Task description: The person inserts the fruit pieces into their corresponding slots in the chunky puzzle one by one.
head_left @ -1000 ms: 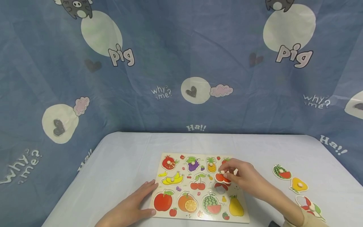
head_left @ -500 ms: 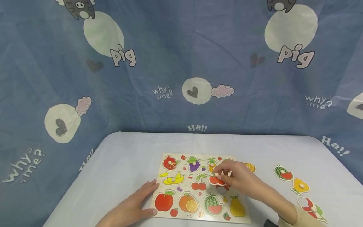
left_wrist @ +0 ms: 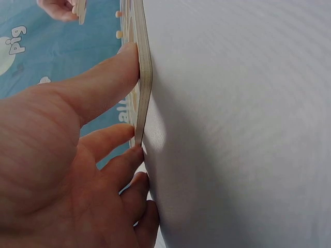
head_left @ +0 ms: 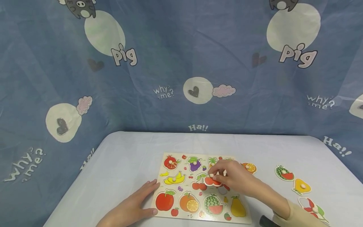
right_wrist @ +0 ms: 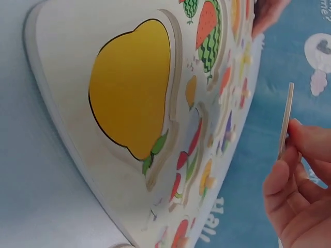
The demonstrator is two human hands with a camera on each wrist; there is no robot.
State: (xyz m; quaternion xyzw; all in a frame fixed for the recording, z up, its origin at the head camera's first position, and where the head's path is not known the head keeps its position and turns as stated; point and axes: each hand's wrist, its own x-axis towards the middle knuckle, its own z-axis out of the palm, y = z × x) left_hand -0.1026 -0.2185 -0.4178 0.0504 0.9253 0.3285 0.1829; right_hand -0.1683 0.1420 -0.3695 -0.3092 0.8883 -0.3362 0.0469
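My left hand (head_left: 133,205) rests at the left edge of a wooden fruit puzzle board (head_left: 195,193), fingers spread along it and thumb at the near corner. In the left wrist view the thumb and fingertips touch the board's edge (left_wrist: 145,77). My right hand (head_left: 236,176) pinches a red cherry puzzle piece (head_left: 212,181) by its knob, raised above the board beside the printed cherries (head_left: 199,186). The right wrist view shows this piece (right_wrist: 285,121) edge-on between thumb and fingers. Pomegranate (head_left: 170,163), grape (head_left: 194,164) and banana (head_left: 174,178) pieces with knobs sit in the board.
Right of the board on the white table (head_left: 136,148) lie an orange piece (head_left: 249,167), a watermelon piece (head_left: 285,173), a yellow pear-like piece (head_left: 302,186) and a red-and-green piece (head_left: 313,208). A blue patterned cloth (head_left: 158,63) hangs behind.
My right hand has moved left over the board with the cherry piece, toward the printed cherries, uncovering the orange piece at the right. My left hand stays at the board's edge.
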